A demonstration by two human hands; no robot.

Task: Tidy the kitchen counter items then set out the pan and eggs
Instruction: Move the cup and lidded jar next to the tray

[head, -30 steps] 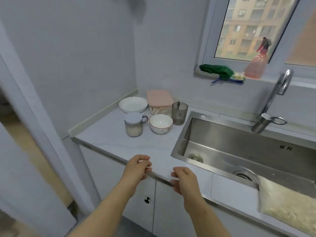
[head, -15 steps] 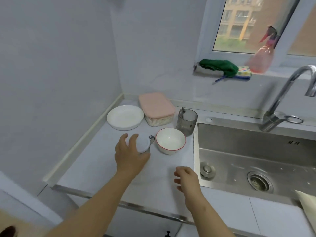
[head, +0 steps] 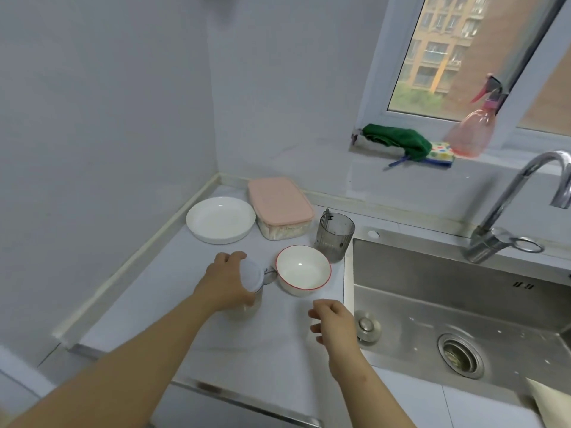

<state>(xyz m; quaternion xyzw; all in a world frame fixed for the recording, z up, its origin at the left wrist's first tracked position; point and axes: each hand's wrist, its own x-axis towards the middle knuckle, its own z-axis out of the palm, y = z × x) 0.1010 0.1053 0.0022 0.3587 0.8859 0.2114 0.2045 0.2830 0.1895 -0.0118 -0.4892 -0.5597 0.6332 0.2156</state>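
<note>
My left hand point(head: 224, 284) grips a white-lidded glass jar point(head: 251, 278) that stands on the counter point(head: 173, 291), fingers curled round its lid and side. Right beside the jar sits a white bowl with a red rim point(head: 303, 270). Behind them are a white plate point(head: 220, 219), a pink-lidded food box point(head: 279, 206) and a grey see-through cup point(head: 334, 236). My right hand point(head: 335, 321) hovers above the counter near the sink edge, fingers loosely curled and holding nothing. No pan or eggs are in view.
A steel sink point(head: 457, 319) with a tap point(head: 506, 211) fills the right side. A green cloth point(head: 398, 140), a sponge point(head: 441, 151) and a pink spray bottle point(head: 472, 131) lie on the window sill. Walls close off the left and back.
I came closer to the counter. My left hand went from the counter's front edge to the jar and closed round it. My right hand rose over the counter.
</note>
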